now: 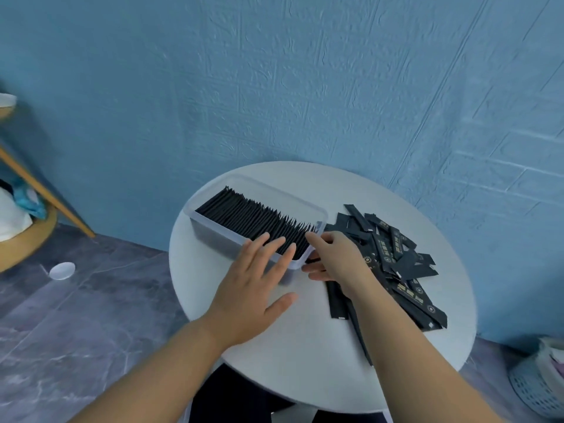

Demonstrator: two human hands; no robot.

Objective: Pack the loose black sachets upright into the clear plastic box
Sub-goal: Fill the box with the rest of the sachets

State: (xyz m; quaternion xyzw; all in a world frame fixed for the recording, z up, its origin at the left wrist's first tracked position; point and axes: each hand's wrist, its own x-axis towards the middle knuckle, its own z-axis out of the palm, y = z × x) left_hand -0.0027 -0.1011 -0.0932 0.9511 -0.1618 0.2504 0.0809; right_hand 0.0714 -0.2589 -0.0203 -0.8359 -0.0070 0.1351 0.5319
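Note:
A clear plastic box stands on the round white table, nearly full with a row of upright black sachets. My left hand lies flat with fingers spread over the near end of the row and the box's front rim. My right hand is at the box's right corner, thumb reaching toward the last sachets, fingers curled low by the table; whether it holds a sachet is hidden. A loose pile of black sachets lies to the right of the box, partly under my right wrist.
The table stands against a blue textured wall. A wooden shelf unit stands at the left, a small white disc lies on the grey floor, and a pale basket sits at lower right.

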